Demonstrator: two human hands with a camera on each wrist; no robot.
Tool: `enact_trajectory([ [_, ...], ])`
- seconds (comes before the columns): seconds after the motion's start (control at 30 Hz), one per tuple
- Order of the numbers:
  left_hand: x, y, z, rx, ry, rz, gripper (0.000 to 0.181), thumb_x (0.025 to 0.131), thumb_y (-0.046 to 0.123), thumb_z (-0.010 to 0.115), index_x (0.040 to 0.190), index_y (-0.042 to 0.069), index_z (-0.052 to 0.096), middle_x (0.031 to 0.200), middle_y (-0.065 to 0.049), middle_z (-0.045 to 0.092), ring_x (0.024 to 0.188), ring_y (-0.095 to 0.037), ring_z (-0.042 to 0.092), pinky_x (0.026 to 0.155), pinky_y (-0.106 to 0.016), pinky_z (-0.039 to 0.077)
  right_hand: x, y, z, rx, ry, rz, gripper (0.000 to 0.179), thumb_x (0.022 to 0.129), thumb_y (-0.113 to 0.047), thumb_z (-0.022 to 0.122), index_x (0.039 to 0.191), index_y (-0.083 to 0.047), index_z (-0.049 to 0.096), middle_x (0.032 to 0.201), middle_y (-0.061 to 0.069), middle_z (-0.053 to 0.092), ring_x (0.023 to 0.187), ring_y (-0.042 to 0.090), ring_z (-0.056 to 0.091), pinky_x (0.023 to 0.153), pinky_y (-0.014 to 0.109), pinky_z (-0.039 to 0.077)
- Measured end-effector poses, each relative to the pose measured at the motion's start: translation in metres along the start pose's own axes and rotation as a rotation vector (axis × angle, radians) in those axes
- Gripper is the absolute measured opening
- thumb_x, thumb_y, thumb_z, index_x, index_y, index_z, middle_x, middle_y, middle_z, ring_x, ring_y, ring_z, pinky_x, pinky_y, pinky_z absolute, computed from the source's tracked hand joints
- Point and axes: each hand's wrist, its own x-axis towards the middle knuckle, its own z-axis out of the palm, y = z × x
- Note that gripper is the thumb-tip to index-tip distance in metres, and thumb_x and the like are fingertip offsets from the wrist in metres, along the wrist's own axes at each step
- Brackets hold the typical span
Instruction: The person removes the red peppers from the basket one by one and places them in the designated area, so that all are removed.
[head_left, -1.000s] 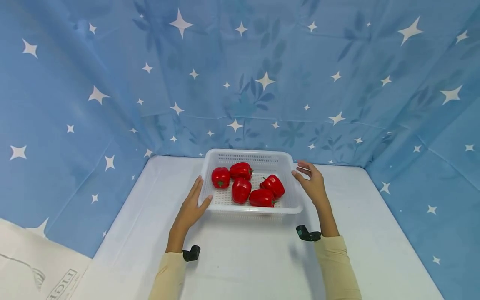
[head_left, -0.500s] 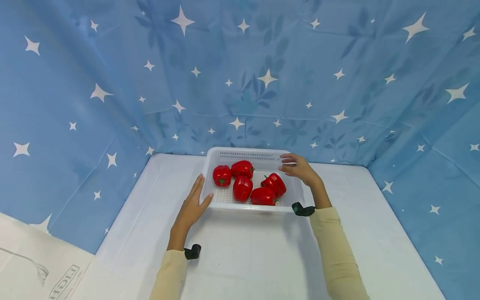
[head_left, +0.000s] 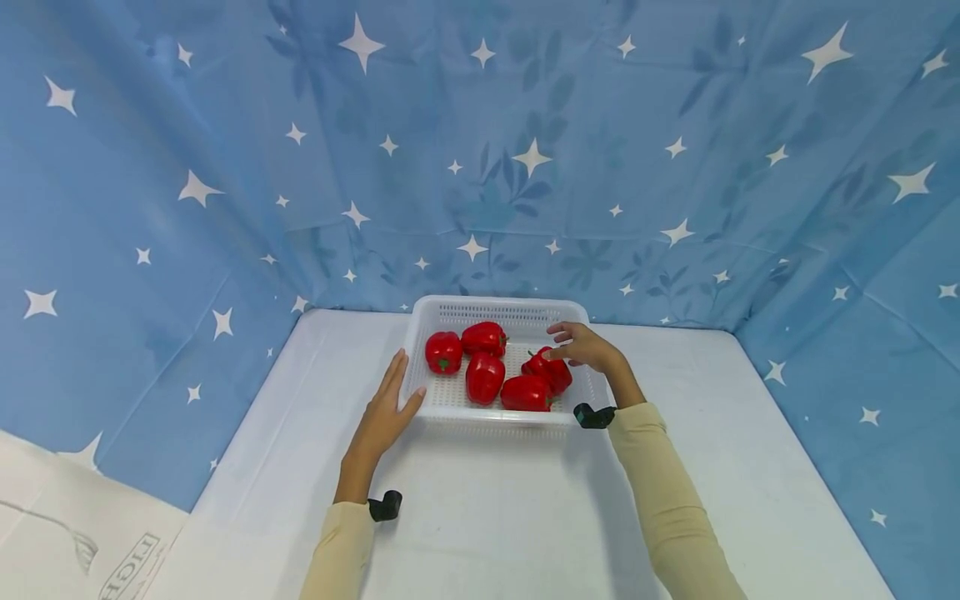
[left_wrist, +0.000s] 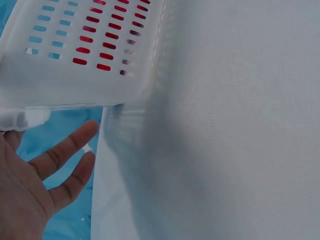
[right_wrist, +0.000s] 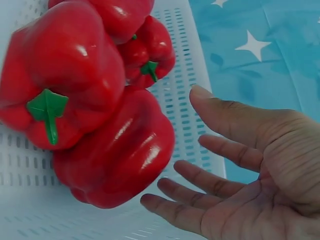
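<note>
A white perforated plastic basket holds several red bell peppers, among them one at the left and one in the middle. My left hand rests against the basket's left rim with straight, spread fingers; in the left wrist view some of its fingers extend past the rim beside the basket wall. My right hand hangs over the basket's right side, its fingertips overlapping the rightmost pepper. In the right wrist view, the loosely bent fingers stand apart from the nearest pepper, holding nothing.
The basket stands toward the back of a white-covered table. A blue curtain with white stars surrounds the back and sides. Each wrist carries a small black camera, such as the right one. Pale printed material lies at the lower left.
My right hand has moved from outside the basket's right rim leftward and inward, over the rightmost pepper. The left hand and the peppers have stayed in place.
</note>
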Motion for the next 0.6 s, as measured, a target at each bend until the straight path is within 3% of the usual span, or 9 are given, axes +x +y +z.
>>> enact_trajectory([
  [0.4, 0.0000, 0.0022, 0.0001, -0.011, -0.002, -0.001, 0.076, 0.095, 0.057, 0.049, 0.157, 0.035, 0.011, 0.164, 0.018, 0.006, 0.151, -0.026, 0.018, 0.109, -0.059, 0.033, 0.0042, 0.0034, 0.0042, 0.018, -0.034, 0.084, 0.075, 0.089, -0.017, 0.070, 0.149, 0.000, 0.027, 0.150, 0.029, 0.032, 0.133, 0.046, 0.040, 0.101, 0.059, 0.046],
  [0.6, -0.0011, 0.0018, -0.0003, -0.018, 0.000, 0.003, 0.075, 0.097, 0.049, 0.052, 0.157, 0.035, 0.011, 0.164, 0.016, 0.008, 0.151, -0.027, 0.020, 0.107, -0.058, 0.035, 0.0081, 0.0054, 0.0077, 0.002, -0.057, 0.113, 0.074, 0.090, -0.021, 0.068, 0.147, 0.003, 0.028, 0.147, 0.029, 0.035, 0.131, 0.044, 0.043, 0.101, 0.058, 0.047],
])
